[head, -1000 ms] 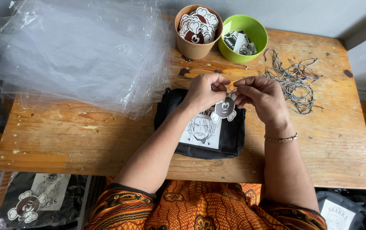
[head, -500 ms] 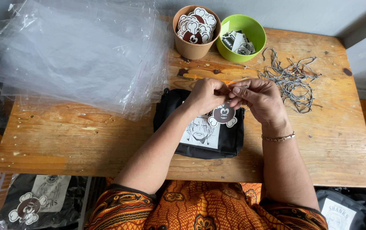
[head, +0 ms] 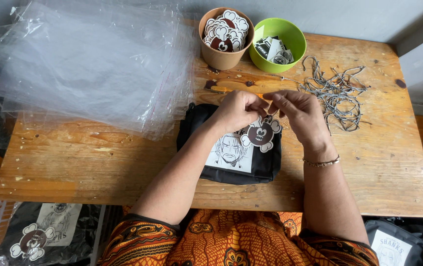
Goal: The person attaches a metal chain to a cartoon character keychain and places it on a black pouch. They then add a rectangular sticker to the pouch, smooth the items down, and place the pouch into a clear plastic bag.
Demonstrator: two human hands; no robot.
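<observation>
My left hand [head: 237,111] and my right hand [head: 297,114] meet fingertip to fingertip above a black pouch [head: 231,148] with a drawn face on its front. Both pinch the top of a skull-shaped charm [head: 260,134], which dangles below them over the pouch. Whether a thin chain runs between my fingers is too small to tell. The pouch lies flat on the wooden table [head: 98,162] just in front of me.
A stack of clear plastic bags [head: 88,64] covers the table's left. At the back stand a brown cup of skull charms [head: 224,37] and a green bowl of printed cards [head: 276,44]. A heap of ball chains [head: 337,91] lies at the right. Packed pouches [head: 44,231] sit below.
The charm has turned and swung slightly under my fingers. Both hands have stayed above the pouch, working at the charm's top.
</observation>
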